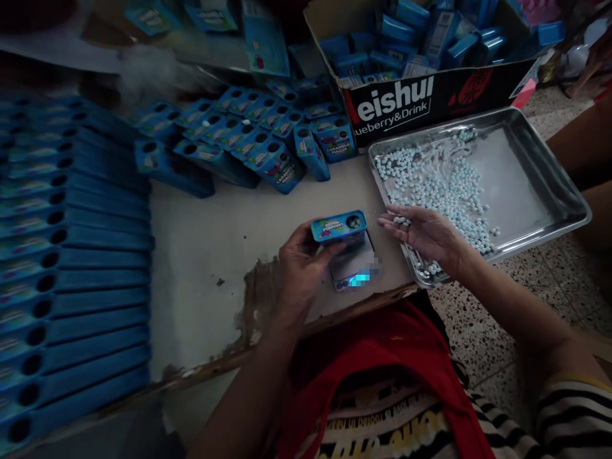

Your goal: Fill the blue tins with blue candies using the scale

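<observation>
My left hand [306, 264] is closed around a small blue candy box [329, 228] with a round hole in its top. Pale candies show inside the hole. Beneath the box is a small digital scale [347, 264] with a lit display; whether the box rests on it I cannot tell. Palm up, my right hand [425, 236] carries a few pale candies [401, 220] on its stretched-out fingers. It hovers over the left edge of a metal tray [549, 217], where many pale blue-white candies [444, 191] lie spread, mostly at the left.
Rows of blue boxes [100, 255] fill the table's left side. More upright boxes [268, 140] stand at the back. A black carton [396, 105] of blue boxes stands behind the tray. The worn table edge [229, 357] runs before me; another person's arm [581, 127] is at right.
</observation>
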A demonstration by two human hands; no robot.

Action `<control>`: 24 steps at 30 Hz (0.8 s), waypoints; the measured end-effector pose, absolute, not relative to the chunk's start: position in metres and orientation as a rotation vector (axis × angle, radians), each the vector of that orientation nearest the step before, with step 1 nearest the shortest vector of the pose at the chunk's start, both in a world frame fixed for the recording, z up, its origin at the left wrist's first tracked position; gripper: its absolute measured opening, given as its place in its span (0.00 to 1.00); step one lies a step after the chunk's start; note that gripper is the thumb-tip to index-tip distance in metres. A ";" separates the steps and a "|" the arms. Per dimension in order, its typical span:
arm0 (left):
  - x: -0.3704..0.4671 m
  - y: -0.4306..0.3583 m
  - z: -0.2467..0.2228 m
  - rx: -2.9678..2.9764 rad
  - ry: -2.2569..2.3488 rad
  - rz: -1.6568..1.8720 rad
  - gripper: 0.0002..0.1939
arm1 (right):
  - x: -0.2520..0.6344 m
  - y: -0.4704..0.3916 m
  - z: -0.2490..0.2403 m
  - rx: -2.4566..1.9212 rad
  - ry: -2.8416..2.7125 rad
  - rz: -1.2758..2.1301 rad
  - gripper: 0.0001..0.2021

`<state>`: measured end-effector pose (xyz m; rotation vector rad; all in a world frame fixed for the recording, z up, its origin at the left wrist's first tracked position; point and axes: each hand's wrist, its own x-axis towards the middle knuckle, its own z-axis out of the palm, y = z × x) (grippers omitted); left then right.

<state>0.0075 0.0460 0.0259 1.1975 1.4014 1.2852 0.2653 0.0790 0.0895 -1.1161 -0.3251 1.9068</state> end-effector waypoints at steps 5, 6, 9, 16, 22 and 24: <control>0.008 0.021 0.007 1.019 1.359 1.273 0.33 | 0.272 0.076 0.092 -1.220 -0.460 1.882 0.08; 0.008 0.020 0.007 1.046 1.339 1.272 0.35 | 0.272 0.076 0.094 -1.237 -0.500 1.903 0.04; -0.005 0.017 0.014 1.143 1.277 1.311 0.46 | 0.267 0.074 0.104 -1.246 -0.672 1.971 0.05; -0.062 -0.018 0.044 1.122 1.628 1.428 0.33 | 0.242 0.075 0.148 -1.228 -1.058 1.921 0.05; -0.081 -0.041 0.074 1.118 1.777 1.561 0.28 | 0.234 0.073 0.162 -1.352 -1.099 1.841 0.02; -0.082 -0.041 0.080 1.180 1.752 1.519 0.21 | 0.234 0.071 0.164 -1.355 -1.106 1.826 0.02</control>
